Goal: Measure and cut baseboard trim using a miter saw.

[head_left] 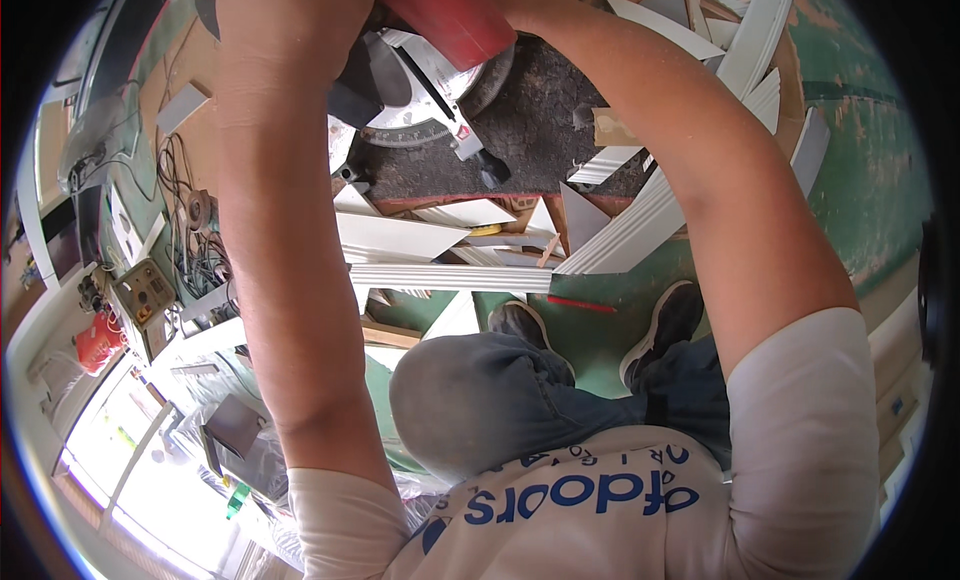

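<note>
Both of my arms reach forward to a mitre saw at the top of the view. Its red body part (455, 25) lies between my hands, above a silver turntable with a curved scale (405, 137). A lever with a black knob (492, 170) sticks out toward me. My left hand (297, 8) is at the top edge, left of the red part, its fingers out of the picture. My right hand (530, 2) is partly visible close against the red part's right side. Its fingers are hidden, so a grip cannot be made out.
White trim offcuts (400, 237) and ribbed mouldings (625, 230) surround the saw's dark base (540, 110). A yellow tool (487, 230) lies among them. A red stick (582, 304) is near my shoes. Tangled cables (190, 220) and a box (145, 295) are at left.
</note>
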A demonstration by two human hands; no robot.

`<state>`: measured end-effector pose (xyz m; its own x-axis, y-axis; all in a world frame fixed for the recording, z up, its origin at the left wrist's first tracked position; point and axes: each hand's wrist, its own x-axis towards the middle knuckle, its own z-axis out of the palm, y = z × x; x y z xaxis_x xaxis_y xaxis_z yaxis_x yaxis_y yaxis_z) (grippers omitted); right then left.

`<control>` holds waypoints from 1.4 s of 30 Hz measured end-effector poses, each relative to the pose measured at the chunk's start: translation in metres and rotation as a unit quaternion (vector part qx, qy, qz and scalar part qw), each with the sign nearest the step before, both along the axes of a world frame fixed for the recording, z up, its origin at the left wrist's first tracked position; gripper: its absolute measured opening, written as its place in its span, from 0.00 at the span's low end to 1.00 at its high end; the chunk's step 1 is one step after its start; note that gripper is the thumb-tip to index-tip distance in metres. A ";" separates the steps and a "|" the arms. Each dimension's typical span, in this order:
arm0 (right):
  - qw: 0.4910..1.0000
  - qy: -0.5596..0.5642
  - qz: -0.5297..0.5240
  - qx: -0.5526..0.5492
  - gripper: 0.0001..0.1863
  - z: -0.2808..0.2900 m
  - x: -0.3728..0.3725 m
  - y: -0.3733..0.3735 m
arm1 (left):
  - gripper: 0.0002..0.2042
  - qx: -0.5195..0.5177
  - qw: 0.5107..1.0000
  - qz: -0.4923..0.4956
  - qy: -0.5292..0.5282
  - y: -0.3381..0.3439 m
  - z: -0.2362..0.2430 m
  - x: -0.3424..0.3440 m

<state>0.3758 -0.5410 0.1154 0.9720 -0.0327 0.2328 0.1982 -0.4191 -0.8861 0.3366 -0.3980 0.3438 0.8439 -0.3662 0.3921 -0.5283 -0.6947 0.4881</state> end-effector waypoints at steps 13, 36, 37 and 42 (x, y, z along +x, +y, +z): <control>1.000 0.014 0.009 0.004 0.23 0.007 0.002 0.007 | 0.26 -0.107 0.990 -0.084 -0.044 0.026 -0.071 0.012; 0.884 -0.108 0.037 -0.453 0.25 -0.052 0.024 0.003 | 0.19 -0.303 0.861 -0.096 0.396 0.016 0.042 0.176; 0.889 -0.124 0.020 -0.440 0.21 -0.051 0.020 0.004 | 0.19 -0.316 0.860 -0.092 0.390 0.011 0.039 0.201; 0.878 -0.127 0.027 -0.461 0.22 -0.043 0.020 -0.004 | 0.17 -0.324 0.813 -0.145 0.462 0.000 0.048 0.248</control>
